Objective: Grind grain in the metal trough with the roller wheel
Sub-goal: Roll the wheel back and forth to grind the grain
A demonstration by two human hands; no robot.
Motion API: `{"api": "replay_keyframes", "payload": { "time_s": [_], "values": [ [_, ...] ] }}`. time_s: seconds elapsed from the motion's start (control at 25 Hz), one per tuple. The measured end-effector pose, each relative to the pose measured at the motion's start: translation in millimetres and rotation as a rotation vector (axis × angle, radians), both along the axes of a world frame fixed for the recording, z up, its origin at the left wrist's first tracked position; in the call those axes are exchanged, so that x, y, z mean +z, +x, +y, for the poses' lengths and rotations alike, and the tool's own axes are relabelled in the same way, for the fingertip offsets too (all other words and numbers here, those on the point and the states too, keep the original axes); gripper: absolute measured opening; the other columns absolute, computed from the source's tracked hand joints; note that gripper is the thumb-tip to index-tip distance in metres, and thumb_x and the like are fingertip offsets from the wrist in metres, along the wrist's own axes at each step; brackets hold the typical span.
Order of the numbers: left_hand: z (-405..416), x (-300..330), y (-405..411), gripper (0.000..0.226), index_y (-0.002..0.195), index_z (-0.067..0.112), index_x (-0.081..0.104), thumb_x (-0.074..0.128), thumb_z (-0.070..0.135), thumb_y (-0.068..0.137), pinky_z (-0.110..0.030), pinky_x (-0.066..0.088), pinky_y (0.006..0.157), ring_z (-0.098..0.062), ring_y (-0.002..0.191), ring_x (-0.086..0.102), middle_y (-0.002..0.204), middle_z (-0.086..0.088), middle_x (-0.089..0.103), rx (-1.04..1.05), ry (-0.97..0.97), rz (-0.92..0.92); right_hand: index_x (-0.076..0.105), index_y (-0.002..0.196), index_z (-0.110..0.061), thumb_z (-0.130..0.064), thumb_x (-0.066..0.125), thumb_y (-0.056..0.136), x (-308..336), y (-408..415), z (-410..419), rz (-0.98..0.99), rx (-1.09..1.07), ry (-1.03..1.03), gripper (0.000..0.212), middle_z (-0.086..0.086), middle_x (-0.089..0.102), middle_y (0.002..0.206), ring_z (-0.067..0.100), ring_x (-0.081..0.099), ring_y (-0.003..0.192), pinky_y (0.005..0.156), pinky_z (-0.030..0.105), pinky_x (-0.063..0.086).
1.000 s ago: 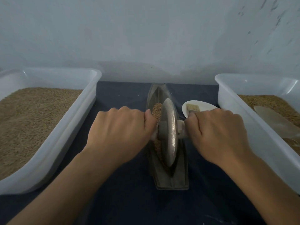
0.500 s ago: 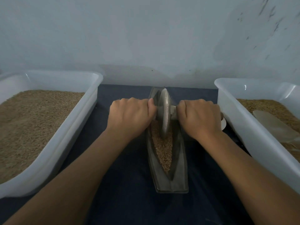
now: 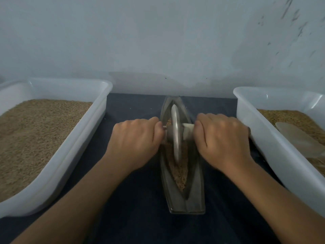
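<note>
A boat-shaped metal trough lies lengthwise on the dark cloth in front of me. Brown grain fills its groove. The metal roller wheel stands upright on edge in the middle of the trough, on the grain. My left hand grips the left end of the wheel's axle handle. My right hand grips the pale right end. Both hands hide most of the handle.
A white plastic tub full of grain stands on the left. A second white tub on the right holds grain and a pale scoop. A grey wall rises just behind the trough.
The wheel rolled from the near part of the trough to the far end, then came back a little toward me. Both hands kept their grip on the handle.
</note>
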State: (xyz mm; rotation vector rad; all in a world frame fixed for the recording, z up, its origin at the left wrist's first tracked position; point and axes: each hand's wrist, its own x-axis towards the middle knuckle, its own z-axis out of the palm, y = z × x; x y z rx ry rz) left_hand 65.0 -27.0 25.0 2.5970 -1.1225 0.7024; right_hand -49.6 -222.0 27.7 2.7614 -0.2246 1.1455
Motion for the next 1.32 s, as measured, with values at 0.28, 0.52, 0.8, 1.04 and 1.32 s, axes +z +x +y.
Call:
{"api": "replay_keyframes", "payload": {
  "time_s": [0.28, 0.52, 0.8, 1.04, 1.32],
  "values": [
    [-41, 17, 57, 0.02, 0.085, 0.02, 0.03, 0.044, 0.017, 0.099, -0.039, 0.036, 0.061, -0.027, 0.071, 0.04, 0.076, 0.001, 0.034, 0.042, 0.307, -0.075, 0.051, 0.064, -0.022, -0.043, 0.014, 0.099, 23, 68, -38, 0.348, -0.219, 0.106, 0.056, -0.002, 0.048, 0.064, 0.022, 0.039, 0.059, 0.052, 0.035, 0.015],
    [-6, -2, -1, 0.047, 0.071, 0.025, 0.043, 0.021, 0.041, 0.109, -0.033, 0.04, 0.047, -0.013, 0.046, 0.041, 0.057, 0.01, 0.041, 0.011, 0.041, -0.075, 0.046, 0.072, -0.024, -0.034, 0.029, 0.107, -6, -6, -3, 0.011, 0.014, 0.124, 0.04, -0.009, 0.04, 0.06, 0.012, 0.036, 0.05, 0.048, 0.029, 0.025],
    [-18, 8, 21, 0.039, 0.067, 0.023, 0.035, 0.03, 0.031, 0.105, -0.033, 0.038, 0.047, -0.021, 0.049, 0.046, 0.056, 0.004, 0.045, 0.024, 0.094, 0.016, 0.045, 0.058, -0.022, -0.041, 0.018, 0.102, 10, 23, -10, 0.162, -0.124, 0.068, 0.055, -0.007, 0.041, 0.051, 0.011, 0.036, 0.044, 0.048, 0.029, 0.017],
    [-39, 20, 46, 0.047, 0.066, 0.018, 0.049, 0.018, 0.039, 0.096, -0.034, 0.025, 0.054, -0.022, 0.058, 0.044, 0.067, -0.003, 0.053, 0.075, 0.095, 0.142, 0.051, 0.055, -0.021, -0.045, 0.019, 0.098, 19, 46, -29, 0.246, -0.155, 0.145, 0.058, -0.001, 0.048, 0.058, 0.017, 0.043, 0.053, 0.052, 0.032, 0.02],
    [-37, 42, 34, 0.056, 0.074, 0.017, 0.04, -0.012, 0.038, 0.07, -0.031, 0.017, 0.052, -0.019, 0.055, 0.03, 0.067, 0.0, 0.042, 0.029, 0.105, -0.011, 0.031, 0.04, -0.017, -0.042, 0.02, 0.091, 51, 39, -28, 0.054, -0.128, 0.096, 0.058, -0.002, 0.029, 0.039, 0.017, 0.027, 0.036, 0.05, 0.026, 0.015]
  ]
}}
